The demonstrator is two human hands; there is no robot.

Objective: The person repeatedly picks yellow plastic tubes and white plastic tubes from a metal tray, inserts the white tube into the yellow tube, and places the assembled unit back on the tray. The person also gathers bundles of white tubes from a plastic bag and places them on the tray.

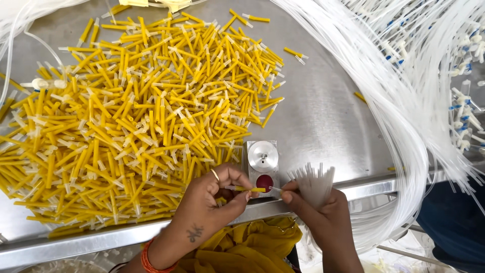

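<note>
Big heap of yellow plastic tube pieces [131, 116] left of small metal fixture with red pad [262, 167]. Left hand [212, 197] pinching one yellow tube piece [247, 189] over fixture; right hand [316, 202] gripping bundle of clear thin tubes [313, 182], one tip touching it.

A short yellow tube [248, 189] with a pale end piece lies level between the left hand's [214, 194] fingertips, its tip meeting one clear thin tube [275, 189] from the fanned bundle of clear tubes [313, 183] gripped upright in the right hand [318, 205].

Yellow tubes [126, 111] – white tips; clear white tubing [404, 91]; grey steel table [323, 101].
</note>
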